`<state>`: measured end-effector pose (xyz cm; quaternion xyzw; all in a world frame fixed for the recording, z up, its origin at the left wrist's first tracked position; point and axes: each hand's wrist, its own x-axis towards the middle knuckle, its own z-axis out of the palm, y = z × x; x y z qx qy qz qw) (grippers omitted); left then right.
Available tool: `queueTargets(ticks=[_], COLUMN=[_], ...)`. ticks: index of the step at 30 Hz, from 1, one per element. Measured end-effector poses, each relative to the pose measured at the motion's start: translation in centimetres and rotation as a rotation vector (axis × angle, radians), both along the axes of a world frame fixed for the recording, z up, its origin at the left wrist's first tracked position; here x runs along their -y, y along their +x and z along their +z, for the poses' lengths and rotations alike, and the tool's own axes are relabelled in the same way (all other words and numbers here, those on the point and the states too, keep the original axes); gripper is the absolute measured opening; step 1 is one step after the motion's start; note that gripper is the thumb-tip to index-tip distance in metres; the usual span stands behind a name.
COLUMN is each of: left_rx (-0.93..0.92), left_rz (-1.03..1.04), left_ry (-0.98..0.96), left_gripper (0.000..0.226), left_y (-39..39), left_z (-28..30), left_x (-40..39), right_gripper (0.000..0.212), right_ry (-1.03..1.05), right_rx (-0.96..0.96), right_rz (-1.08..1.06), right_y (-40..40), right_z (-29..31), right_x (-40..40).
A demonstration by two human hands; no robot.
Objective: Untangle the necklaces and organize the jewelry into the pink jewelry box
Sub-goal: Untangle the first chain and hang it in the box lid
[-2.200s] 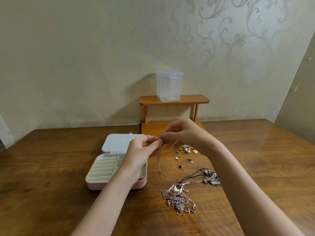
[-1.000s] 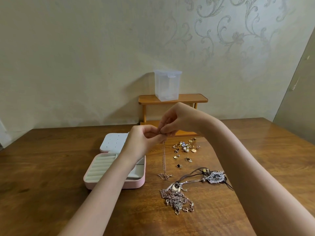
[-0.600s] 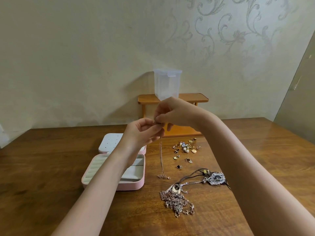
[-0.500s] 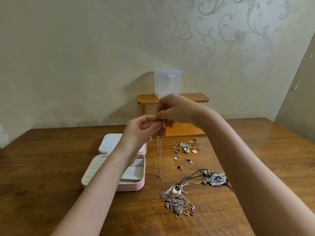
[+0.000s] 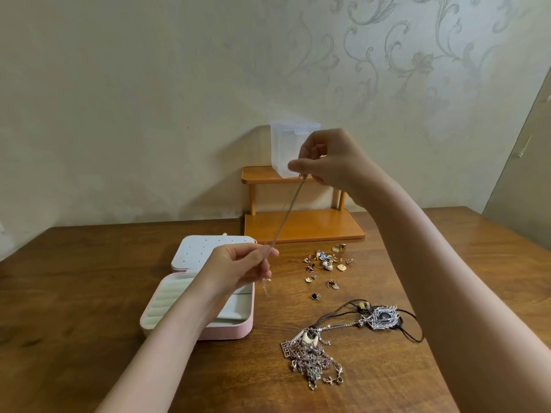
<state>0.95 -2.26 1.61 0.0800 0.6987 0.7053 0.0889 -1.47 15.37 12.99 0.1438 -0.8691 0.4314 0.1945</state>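
Above the brown wooden counter (image 5: 89, 293), a thin chain necklace (image 5: 287, 213) drawn taut on a slant between two hands. Up high and toward the wall, right hand (image 5: 328, 162), thumb and forefinger pinched on the chain's upper end, in front of a clear plastic container (image 5: 283, 147) standing on the top tier of a small orange wooden shelf (image 5: 304, 226). Lower and nearer, left hand (image 5: 235, 271), fingertips pinched on the chain's lower part, hovering over the far right corner of the pink jewelry box (image 5: 226, 330); a short tail of chain dangling below those fingers, blurred, its end hard to make out. Box open flat on the counter: white ridged ring rolls on the left side of the tray, plainer compartments to the right, partly hidden by the left wrist; white lid panel (image 5: 196, 251) with small holes lying back toward the wall. Right of the box, a scatter of small earrings and pendants (image 5: 325, 266), gold and pearl tones. Nearer the camera, a tangled heap of necklaces (image 5: 313, 359), silver and rose metal, one pale crescent piece at its top. Just right of that heap, a silver feather-shaped pendant (image 5: 381, 318) on black cord, loops of cord trailing to the right, close beside the right forearm.
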Motion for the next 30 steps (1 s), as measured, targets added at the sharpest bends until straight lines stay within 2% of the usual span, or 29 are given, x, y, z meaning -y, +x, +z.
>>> queueTargets(ticks=[5,7,10,14,16,18,20,23,26,30], left_rx=[0.144,0.179,0.204,0.236,0.250,0.249,0.193,-0.008,-0.244,-0.405], left_rz=[0.108,0.128,0.097,0.074,0.128,0.207,0.279,0.375,0.442,0.513], left_ry=[0.115,0.178,0.207,0.222,0.243,0.267,0.240,-0.009,-0.226,-0.305], left_gripper=[0.022,0.017,0.007,0.011,0.011,0.010,0.009,0.010,0.007,0.014], left_y=[-0.1,-0.3,-0.3,-0.3,-0.6,-1.1,-1.6,-2.3,-2.7,-3.8], left_z=[-0.6,-0.5,-0.6,-0.8,-0.9,-1.0,-1.2,-1.1,-0.6,0.0], left_x=[1.1,1.4,1.8,2.1,2.2,2.2,2.3,3.0,4.2,5.5], right_gripper=[0.020,0.021,0.022,0.023,0.022,0.017,0.010,0.011,0.012,0.012], right_ry=[-0.099,-0.091,-0.075,-0.132,-0.137,-0.128,-0.135,-0.154,-0.106,0.043], right_rx=[-0.009,-0.014,-0.002,-0.010,0.033,0.157,0.309,0.483,0.591,0.667], right_rz=[-0.102,-0.144,-0.205,-0.262,-0.252,-0.171,-0.037,0.111,0.181,0.213], right_y=[-0.6,-1.0,-1.5,-2.0,-1.8,-1.3,-0.6,-0.2,-0.2,-0.5], right_z=[-0.2,-0.8,-1.6,-2.4,-2.9,-3.3,-3.8,-5.1,-6.3,-7.1], right_x=[-1.3,-1.6,-2.0,-2.7,-2.9,-2.9,-3.0,-3.6,-4.0,-3.4])
